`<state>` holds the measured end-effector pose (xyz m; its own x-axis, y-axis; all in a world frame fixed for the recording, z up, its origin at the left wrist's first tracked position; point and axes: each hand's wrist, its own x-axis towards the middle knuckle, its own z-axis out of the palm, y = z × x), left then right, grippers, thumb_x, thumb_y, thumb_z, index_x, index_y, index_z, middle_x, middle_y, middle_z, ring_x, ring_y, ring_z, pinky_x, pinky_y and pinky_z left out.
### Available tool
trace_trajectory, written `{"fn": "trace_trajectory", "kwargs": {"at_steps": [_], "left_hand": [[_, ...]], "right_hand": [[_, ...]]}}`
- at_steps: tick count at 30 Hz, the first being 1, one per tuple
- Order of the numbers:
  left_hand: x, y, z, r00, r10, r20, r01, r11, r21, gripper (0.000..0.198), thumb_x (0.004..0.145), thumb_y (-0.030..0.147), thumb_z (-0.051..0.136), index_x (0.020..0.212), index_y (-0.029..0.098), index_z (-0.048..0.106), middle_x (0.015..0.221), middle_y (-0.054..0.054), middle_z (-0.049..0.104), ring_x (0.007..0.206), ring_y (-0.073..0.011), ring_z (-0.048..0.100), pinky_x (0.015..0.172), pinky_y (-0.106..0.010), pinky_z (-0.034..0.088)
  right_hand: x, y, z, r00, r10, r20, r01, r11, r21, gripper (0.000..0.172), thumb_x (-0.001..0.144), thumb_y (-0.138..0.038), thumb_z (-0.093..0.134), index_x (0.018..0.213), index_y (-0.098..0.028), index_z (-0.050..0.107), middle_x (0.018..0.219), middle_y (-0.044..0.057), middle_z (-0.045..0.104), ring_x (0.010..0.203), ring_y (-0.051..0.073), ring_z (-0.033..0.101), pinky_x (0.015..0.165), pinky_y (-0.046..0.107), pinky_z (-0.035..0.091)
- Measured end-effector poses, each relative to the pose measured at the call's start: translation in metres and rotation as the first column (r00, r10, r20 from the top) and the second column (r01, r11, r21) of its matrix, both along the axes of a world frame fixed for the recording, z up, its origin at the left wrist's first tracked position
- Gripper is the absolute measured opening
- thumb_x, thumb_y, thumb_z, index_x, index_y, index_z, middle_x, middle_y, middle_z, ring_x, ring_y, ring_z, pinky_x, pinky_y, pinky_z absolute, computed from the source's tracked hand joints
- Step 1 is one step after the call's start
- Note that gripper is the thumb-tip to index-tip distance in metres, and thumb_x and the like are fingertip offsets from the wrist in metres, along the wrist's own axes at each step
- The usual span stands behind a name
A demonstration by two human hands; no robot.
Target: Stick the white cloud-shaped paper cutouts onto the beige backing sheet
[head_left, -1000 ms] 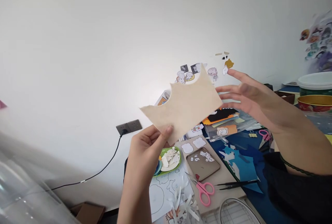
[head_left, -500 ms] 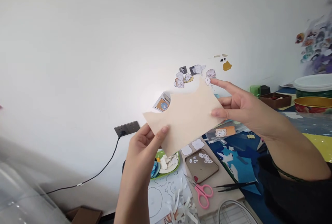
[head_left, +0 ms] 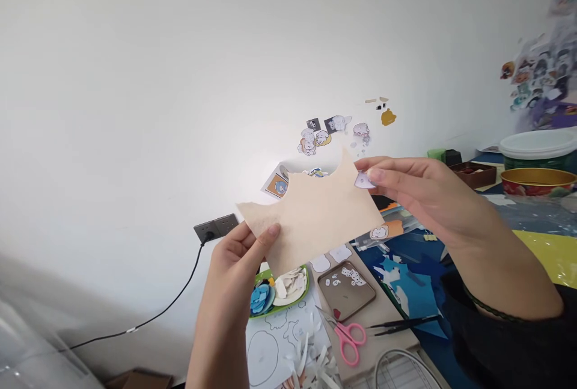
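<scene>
A dark wall socket [head_left: 225, 224] with a plugged-in black cable [head_left: 174, 296] is up and left of the left hand [head_left: 238, 257]. Just right of that hand and lower is a green dish [head_left: 308, 282] holding blue and white scraps. Below and left of the right hand [head_left: 419, 190] are a brown tray [head_left: 356, 303], pink scissors [head_left: 341, 327] and black tweezers [head_left: 403, 323]. Right of the right hand stand a white-lidded tub [head_left: 538, 144] and a gold-rimmed red tin [head_left: 536, 192], with a yellow sheet [head_left: 547, 257] nearer. Small cutouts [head_left: 308, 146] are beyond, between the hands.

The sheet [head_left: 315, 211] is plain cream, the scissors [head_left: 343, 330] pink-handled, the scrap [head_left: 418, 296] blue.
</scene>
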<state>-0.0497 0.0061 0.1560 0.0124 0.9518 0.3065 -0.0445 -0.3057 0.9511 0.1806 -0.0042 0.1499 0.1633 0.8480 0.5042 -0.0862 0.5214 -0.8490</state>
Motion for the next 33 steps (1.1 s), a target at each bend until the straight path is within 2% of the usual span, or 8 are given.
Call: {"fn": "trace_trajectory", "kwargs": {"at_steps": [6,10,14,17,20,23,33], "left_hand": [[0.002,-0.002,0.001,1.0,-0.007,-0.015,0.007,1.0,0.0,0.032,0.068,0.028,0.072,0.098,0.017,0.07,0.093,-0.008,0.073,0.082,-0.0215,0.067,0.067,-0.026,0.052],[0.001,-0.002,0.001,1.0,-0.007,-0.02,0.007,1.0,0.002,0.033,0.067,0.03,0.073,0.097,0.016,0.07,0.092,-0.008,0.073,0.083,-0.0225,0.067,0.067,-0.027,0.052],[-0.003,0.003,0.0,1.0,0.006,0.009,-0.006,1.0,-0.007,0.033,0.067,0.031,0.074,0.096,0.016,0.069,0.092,-0.008,0.073,0.081,-0.0215,0.067,0.064,-0.026,0.052],[-0.005,0.007,-0.002,0.999,-0.023,0.031,0.024,0.999,-0.031,0.032,0.066,0.031,0.074,0.093,0.014,0.069,0.09,-0.009,0.073,0.079,-0.0214,0.067,0.065,-0.027,0.053],[-0.003,0.009,-0.004,0.997,-0.065,0.039,0.067,0.996,-0.051,0.033,0.067,0.032,0.073,0.095,0.014,0.069,0.088,-0.008,0.073,0.079,-0.0213,0.067,0.066,-0.028,0.054],[0.001,0.008,-0.005,0.996,-0.082,0.035,0.084,0.995,-0.053,0.035,0.068,0.032,0.073,0.097,0.014,0.069,0.087,-0.008,0.073,0.078,-0.0211,0.067,0.066,-0.028,0.053],[-0.004,0.011,-0.005,0.993,-0.118,0.015,0.119,0.989,-0.087,0.04,0.067,0.032,0.074,0.102,0.015,0.068,0.093,-0.008,0.072,0.081,-0.0204,0.067,0.072,-0.029,0.054]], "right_hand": [[-0.003,0.002,0.001,0.989,0.147,-0.037,-0.148,0.988,-0.033,0.016,0.075,-0.042,0.066,0.079,-0.029,0.075,0.089,0.004,0.071,0.088,0.022,0.064,0.074,0.036,0.052],[-0.004,0.003,0.001,0.965,0.238,-0.106,-0.243,0.97,-0.027,0.019,0.077,-0.04,0.063,0.086,-0.027,0.074,0.096,0.005,0.071,0.092,0.023,0.063,0.077,0.036,0.051],[-0.009,0.007,0.0,0.91,0.328,-0.253,-0.331,0.943,0.032,0.018,0.082,-0.033,0.058,0.089,-0.024,0.072,0.102,0.005,0.069,0.096,0.02,0.061,0.08,0.032,0.05],[-0.014,0.011,-0.002,0.854,0.392,-0.343,-0.384,0.919,0.093,0.019,0.086,-0.029,0.052,0.087,-0.025,0.07,0.101,0.001,0.068,0.098,0.017,0.059,0.079,0.027,0.05],[-0.019,0.013,-0.002,0.819,0.448,-0.359,-0.44,0.891,0.108,0.023,0.089,-0.028,0.047,0.089,-0.024,0.07,0.099,0.0,0.068,0.097,0.015,0.059,0.078,0.025,0.05],[-0.022,0.014,-0.003,0.82,0.457,-0.346,-0.445,0.888,0.119,0.024,0.09,-0.028,0.047,0.092,-0.023,0.07,0.097,0.0,0.07,0.095,0.015,0.061,0.079,0.024,0.049],[-0.018,0.014,-0.005,0.871,0.349,-0.346,-0.331,0.937,0.111,0.021,0.086,-0.032,0.054,0.089,-0.022,0.072,0.092,0.003,0.072,0.089,0.019,0.065,0.076,0.03,0.053]]}}
